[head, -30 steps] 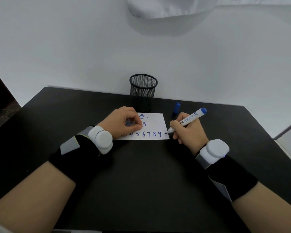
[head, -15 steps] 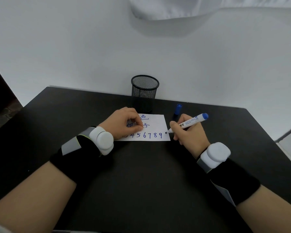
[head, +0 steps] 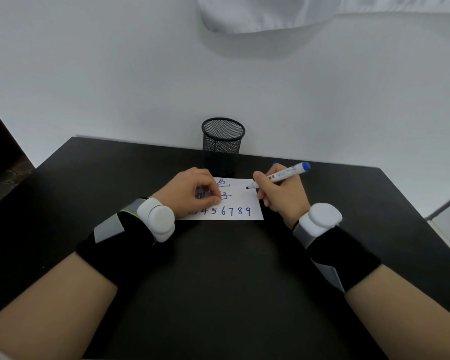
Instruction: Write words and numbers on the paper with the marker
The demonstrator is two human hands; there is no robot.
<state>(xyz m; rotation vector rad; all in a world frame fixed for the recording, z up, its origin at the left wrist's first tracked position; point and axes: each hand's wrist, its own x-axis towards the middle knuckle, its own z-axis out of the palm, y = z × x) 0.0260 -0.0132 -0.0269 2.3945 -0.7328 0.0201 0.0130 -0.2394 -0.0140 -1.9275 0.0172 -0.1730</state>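
While pinned flat on a black desk [head: 218, 281] by the left hand [head: 192, 193], fingers curled shut and pressed on its left half, small white paper [head: 240, 201] with blue handwriting: characters above, digits 4 5 6 7 8 9 along the near edge. Right hand [head: 283, 196] closed in a writing grip on a blue-capped white marker [head: 278, 176], tip over the paper's far right corner, contact unclear. Black mesh cup [head: 222, 141] just beyond the paper, against a white wall [head: 115, 74].
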